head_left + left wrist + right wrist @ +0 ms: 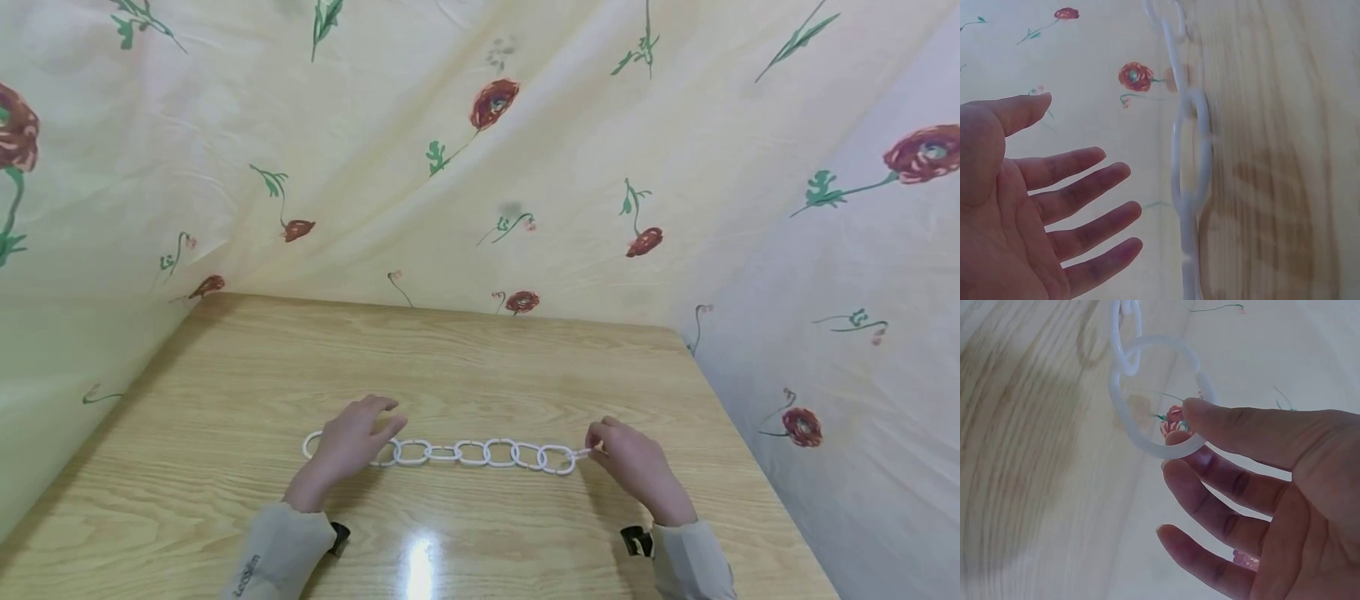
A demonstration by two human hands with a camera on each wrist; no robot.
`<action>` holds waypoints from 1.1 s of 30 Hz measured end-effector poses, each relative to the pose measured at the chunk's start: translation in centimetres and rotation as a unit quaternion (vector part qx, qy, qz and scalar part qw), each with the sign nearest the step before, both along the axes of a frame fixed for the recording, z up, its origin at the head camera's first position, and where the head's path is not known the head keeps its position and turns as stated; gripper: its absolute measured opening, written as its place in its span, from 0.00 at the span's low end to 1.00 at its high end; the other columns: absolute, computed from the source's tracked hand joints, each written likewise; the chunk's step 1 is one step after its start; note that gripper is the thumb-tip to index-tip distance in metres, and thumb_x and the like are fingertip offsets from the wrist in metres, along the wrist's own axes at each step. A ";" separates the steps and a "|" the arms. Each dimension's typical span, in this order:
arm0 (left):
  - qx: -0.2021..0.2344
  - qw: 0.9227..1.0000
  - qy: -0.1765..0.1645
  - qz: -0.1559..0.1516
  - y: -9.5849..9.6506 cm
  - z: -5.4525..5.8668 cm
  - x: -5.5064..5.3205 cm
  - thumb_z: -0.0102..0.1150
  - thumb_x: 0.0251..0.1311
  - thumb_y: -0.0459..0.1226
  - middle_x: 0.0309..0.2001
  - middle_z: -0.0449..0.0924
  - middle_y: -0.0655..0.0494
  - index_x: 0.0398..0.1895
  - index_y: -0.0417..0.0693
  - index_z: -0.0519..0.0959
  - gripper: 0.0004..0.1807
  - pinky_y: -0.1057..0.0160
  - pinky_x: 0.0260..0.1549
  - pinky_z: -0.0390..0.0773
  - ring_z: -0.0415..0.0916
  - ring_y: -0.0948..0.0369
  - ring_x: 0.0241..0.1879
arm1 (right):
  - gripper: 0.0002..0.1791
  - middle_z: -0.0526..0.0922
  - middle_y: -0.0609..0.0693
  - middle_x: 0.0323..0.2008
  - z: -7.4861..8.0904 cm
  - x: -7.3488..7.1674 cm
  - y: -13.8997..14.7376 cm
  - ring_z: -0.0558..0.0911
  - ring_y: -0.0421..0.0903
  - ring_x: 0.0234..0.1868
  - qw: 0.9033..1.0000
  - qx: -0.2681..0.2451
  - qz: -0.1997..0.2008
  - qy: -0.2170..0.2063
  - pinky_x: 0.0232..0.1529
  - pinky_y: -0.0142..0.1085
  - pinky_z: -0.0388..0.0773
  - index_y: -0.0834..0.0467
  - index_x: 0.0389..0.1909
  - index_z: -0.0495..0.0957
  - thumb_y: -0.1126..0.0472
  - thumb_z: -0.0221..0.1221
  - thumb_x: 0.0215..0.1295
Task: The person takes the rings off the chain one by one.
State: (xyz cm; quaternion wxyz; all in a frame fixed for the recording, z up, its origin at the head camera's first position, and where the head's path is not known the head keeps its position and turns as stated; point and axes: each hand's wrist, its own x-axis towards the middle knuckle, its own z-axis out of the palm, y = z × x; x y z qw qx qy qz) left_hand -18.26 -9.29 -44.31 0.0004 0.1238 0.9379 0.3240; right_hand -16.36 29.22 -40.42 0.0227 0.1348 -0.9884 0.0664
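Two pale beige sleeves come in nearest the camera, the left sleeve [281, 546] bearing dark lettering too small to read surely, the right sleeve [690, 562] plain where it shows. A small black strap [340, 538] sits at the left cuff, and a matching black strap [637, 542] at the right one.

Beyond the cuffs, a white chain of oval links [472, 464] stretches from left to right in a nearly straight line over the middle of the wood-grain tabletop [487, 358]. Some links lie flat with their full ovals showing, while one near the middle is turned on edge. The right hand [633, 458] pinches the rightmost link [1175, 451] between thumb and fingertips, at the side away from the next link; whether that link touches the wood I cannot tell. The other fingers of that hand are bent and held apart.

The left hand [348, 442] is released, its thumb and fingers spread and holding nothing. In the head view it covers part of the chain near the left end, with the leftmost link [308, 446] showing past it; in the left wrist view the fingertips are apart from the links.

Cream cloth [375, 108] printed with red poppies and green leaves hangs around the tabletop, behind it and on both sides, and a bright glare [420, 567] shines on the wood between the sleeves
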 end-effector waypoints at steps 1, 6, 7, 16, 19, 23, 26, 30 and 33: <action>0.004 1.000 0.000 -0.004 0.2 0.1 0.0 0.49 0.70 0.51 0.61 0.75 0.44 0.61 0.43 0.74 0.26 0.38 0.50 0.78 0.73 0.43 0.59 | 0.08 0.79 0.45 0.28 0.1 0.0 0.0 0.79 0.42 0.29 1.000 0.000 0.000 0.002 0.24 0.33 0.76 0.52 0.27 0.78 0.65 0.68 0.53; 0.038 0.998 -0.016 -0.037 1.3 0.5 -0.4 0.51 0.69 0.50 0.62 0.74 0.45 0.61 0.43 0.73 0.25 0.39 0.57 0.74 0.71 0.44 0.62 | 0.07 0.79 0.44 0.28 0.4 0.2 -0.2 0.79 0.41 0.29 1.000 0.006 -0.002 0.012 0.22 0.32 0.74 0.52 0.29 0.78 0.66 0.67 0.55; 0.047 0.998 -0.022 -0.046 1.5 0.6 -0.5 0.51 0.69 0.49 0.62 0.74 0.45 0.61 0.43 0.73 0.25 0.39 0.59 0.72 0.70 0.45 0.63 | 0.07 0.79 0.44 0.28 0.4 0.2 -0.2 0.79 0.41 0.29 1.000 0.008 -0.002 0.016 0.22 0.32 0.73 0.52 0.29 0.79 0.66 0.67 0.55; 0.108 0.980 -0.068 -0.150 4.0 0.7 -1.4 0.55 0.68 0.45 0.63 0.73 0.42 0.63 0.38 0.70 0.26 0.42 0.62 0.70 0.69 0.43 0.63 | 0.08 0.77 0.42 0.25 0.6 0.6 -0.7 0.75 0.38 0.25 0.997 0.007 0.016 0.076 0.18 0.29 0.70 0.52 0.29 0.79 0.67 0.68 0.54; 0.112 0.975 -0.071 -0.177 5.1 0.7 -1.7 0.57 0.66 0.44 0.62 0.73 0.42 0.63 0.37 0.70 0.27 0.43 0.62 0.71 0.69 0.43 0.63 | 0.09 0.77 0.42 0.25 0.8 0.7 -0.9 0.75 0.37 0.25 0.995 0.008 0.022 0.093 0.17 0.28 0.68 0.52 0.28 0.79 0.68 0.69 0.53; 0.100 0.971 -0.065 -0.205 6.5 0.8 -2.0 0.60 0.65 0.43 0.61 0.73 0.41 0.62 0.36 0.70 0.28 0.44 0.62 0.72 0.70 0.44 0.62 | 0.10 0.78 0.42 0.25 0.9 0.9 -1.0 0.75 0.38 0.25 0.993 0.013 0.029 0.111 0.17 0.28 0.68 0.52 0.28 0.79 0.68 0.70 0.51; 0.088 0.970 -0.064 -0.217 7.5 0.9 -2.0 0.61 0.64 0.42 0.61 0.73 0.42 0.62 0.37 0.70 0.28 0.45 0.62 0.72 0.70 0.45 0.62 | 0.11 0.78 0.42 0.25 0.9 0.9 -1.1 0.75 0.38 0.25 0.992 0.015 0.033 0.124 0.17 0.27 0.67 0.52 0.28 0.80 0.68 0.71 0.50; 0.085 0.966 -0.063 -0.235 8.6 1.0 -2.0 0.62 0.63 0.41 0.62 0.73 0.42 0.63 0.37 0.69 0.28 0.46 0.62 0.71 0.70 0.46 0.63 | 0.11 0.78 0.42 0.25 0.9 1.0 -1.3 0.75 0.38 0.24 0.989 0.015 0.039 0.139 0.17 0.26 0.66 0.52 0.27 0.80 0.68 0.72 0.49; 0.088 0.962 -0.061 -0.251 9.2 1.1 -2.0 0.62 0.62 0.40 0.62 0.73 0.43 0.64 0.38 0.69 0.29 0.47 0.62 0.72 0.70 0.47 0.62 | 0.12 0.79 0.42 0.26 0.9 1.1 -1.5 0.76 0.38 0.25 0.988 0.015 0.044 0.150 0.17 0.25 0.66 0.52 0.28 0.80 0.68 0.72 0.47</action>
